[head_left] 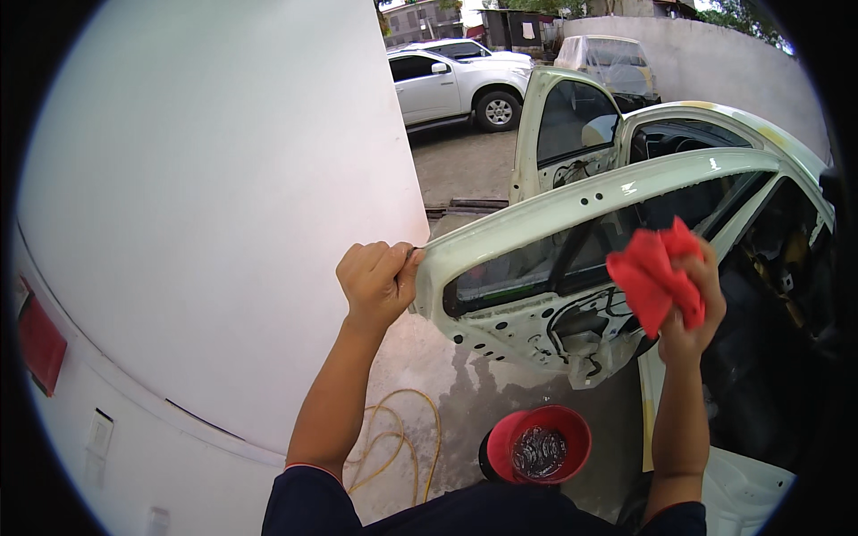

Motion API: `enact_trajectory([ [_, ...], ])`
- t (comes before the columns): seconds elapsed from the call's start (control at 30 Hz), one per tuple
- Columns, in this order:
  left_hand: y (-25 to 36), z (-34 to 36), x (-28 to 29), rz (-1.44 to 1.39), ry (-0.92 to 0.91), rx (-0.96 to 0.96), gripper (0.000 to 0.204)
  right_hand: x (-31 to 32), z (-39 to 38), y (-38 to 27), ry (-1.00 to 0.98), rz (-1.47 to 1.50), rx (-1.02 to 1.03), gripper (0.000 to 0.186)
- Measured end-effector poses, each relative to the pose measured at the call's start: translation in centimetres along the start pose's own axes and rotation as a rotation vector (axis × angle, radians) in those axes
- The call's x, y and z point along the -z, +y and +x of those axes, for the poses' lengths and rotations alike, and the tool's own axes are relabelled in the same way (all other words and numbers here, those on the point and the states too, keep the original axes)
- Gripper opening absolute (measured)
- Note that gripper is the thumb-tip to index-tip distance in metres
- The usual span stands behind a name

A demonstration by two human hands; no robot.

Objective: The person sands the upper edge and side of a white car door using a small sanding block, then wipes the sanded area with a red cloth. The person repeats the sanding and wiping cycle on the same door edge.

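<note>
— Down by the person's feet, what stands on the wet concrete?

— A red bucket (539,444) with dark water in it, and a yellow hose (399,447) looped just to its left.

— And above that?

— An open car door (536,268), cream-white and stripped: the inner panel is bare metal with round holes and loose wiring, the window frame curving up to the right.

— Where are the hands?

— The left hand (375,281) is curled tight around the door's rear edge, thumb touching the rim. The right hand (693,308) is closed on a bunched red cloth (655,272), pressed against the window glass.

— What lies beyond?

— A second open door (565,134) of the same car, then a white pickup truck (451,82) and a covered car (608,61) by a grey wall. A large white vehicle body (223,196) fills the left.
</note>
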State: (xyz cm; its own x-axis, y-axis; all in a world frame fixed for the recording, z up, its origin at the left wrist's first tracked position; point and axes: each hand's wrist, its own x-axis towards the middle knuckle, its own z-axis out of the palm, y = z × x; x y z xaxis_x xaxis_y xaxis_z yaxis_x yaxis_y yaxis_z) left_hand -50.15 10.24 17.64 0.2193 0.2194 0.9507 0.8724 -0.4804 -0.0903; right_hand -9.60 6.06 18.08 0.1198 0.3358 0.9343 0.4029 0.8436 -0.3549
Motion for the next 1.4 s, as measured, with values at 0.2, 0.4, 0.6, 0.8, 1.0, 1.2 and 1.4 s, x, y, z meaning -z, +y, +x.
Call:
enact_trajectory([
  [0.2,0.1,-1.1,-0.6,0.075,0.167,-0.001,0.011,5.8,-22.4,5.6,-0.078,0.098,-0.729,0.027],
  [0.4,0.5,-3.8,-0.8,0.050,0.125,0.208,0.019,6.4,-42.1,10.2,0.434,0.711,-1.876,0.033],
  [0.6,0.8,-6.2,0.3,-0.065,0.146,0.434,0.030,4.6,-48.1,10.7,0.446,0.531,-1.999,0.038],
  [0.8,2.2,-5.9,0.3,-0.131,0.262,0.499,0.037,0.5,-47.0,12.7,0.423,0.601,-1.906,0.034],
  [1.0,4.2,-5.9,1.5,-0.229,0.320,0.559,0.040,-1.8,-43.8,13.5,0.310,0.483,-1.920,0.026],
  [1.2,4.0,-5.6,1.5,-0.395,0.314,0.714,0.035,-2.0,-41.7,12.1,0.086,0.435,-1.890,0.025],
  [1.4,4.0,-6.0,1.7,-0.721,0.244,0.850,0.027,-1.9,-41.0,11.9,-0.021,0.272,-1.641,0.040],
])
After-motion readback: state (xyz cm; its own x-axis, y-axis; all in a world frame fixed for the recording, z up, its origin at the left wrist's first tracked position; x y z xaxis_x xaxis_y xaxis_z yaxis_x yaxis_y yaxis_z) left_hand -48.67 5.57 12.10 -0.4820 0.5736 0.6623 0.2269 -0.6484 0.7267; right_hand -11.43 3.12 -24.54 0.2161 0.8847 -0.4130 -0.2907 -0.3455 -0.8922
